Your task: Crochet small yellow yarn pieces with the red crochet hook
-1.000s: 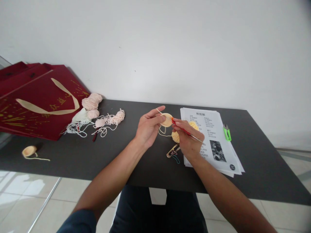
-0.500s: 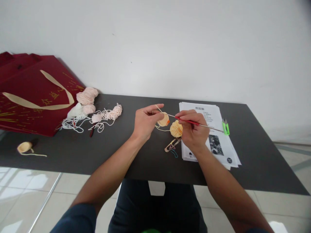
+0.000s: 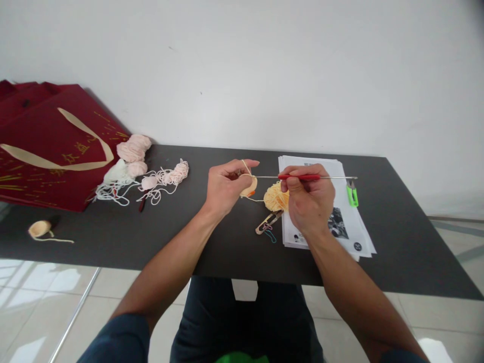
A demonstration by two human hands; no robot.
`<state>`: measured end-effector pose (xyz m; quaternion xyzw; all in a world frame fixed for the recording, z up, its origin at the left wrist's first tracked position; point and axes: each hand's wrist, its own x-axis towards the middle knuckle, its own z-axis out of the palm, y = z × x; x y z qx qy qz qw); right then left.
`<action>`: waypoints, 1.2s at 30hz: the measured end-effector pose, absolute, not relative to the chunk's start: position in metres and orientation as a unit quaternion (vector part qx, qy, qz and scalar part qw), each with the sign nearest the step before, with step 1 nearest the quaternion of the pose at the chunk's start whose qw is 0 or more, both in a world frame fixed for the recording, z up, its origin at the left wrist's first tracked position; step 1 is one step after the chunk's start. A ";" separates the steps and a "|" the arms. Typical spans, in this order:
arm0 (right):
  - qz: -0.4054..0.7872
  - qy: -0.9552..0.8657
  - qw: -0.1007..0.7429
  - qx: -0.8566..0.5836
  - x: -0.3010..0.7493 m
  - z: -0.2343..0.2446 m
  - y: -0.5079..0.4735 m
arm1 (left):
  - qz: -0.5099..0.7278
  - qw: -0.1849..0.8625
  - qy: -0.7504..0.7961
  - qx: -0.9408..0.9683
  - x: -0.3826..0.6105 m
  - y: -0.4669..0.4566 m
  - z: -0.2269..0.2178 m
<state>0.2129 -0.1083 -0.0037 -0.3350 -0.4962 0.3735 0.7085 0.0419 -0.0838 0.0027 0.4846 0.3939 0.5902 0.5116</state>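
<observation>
Between the thumb and fingers of my left hand (image 3: 228,187) is a small pale-yellow crochet piece (image 3: 248,187) with an orange spot on its lower edge. A strand of yarn loops over my left index finger. My right hand (image 3: 309,199) is closed round the red grip of a crochet hook (image 3: 308,177). The hook lies nearly level, its thin metal shaft reaching left to the top edge of the piece; whether its tip is inside a stitch cannot be made out. Just left of my right hand rests a yellow yarn ball (image 3: 275,197), partly covered by that hand.
Printed sheets (image 3: 317,237) lie under my right hand, with green thread snips (image 3: 352,194) on their right edge. A beige clip (image 3: 266,224) with small stitch markers sits nearby. Pink and white yarn (image 3: 166,176), a red bag (image 3: 49,151) and a pale-yellow crochet cup (image 3: 40,229) occupy the left.
The hook has turned from slanted to almost level, and my right hand has shifted slightly right. My left hand has moved a little left with the crochet piece.
</observation>
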 end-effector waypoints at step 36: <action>0.544 -0.321 0.698 -0.337 0.190 -0.008 -0.108 | 0.591 0.525 0.395 0.468 0.046 -0.085 0.001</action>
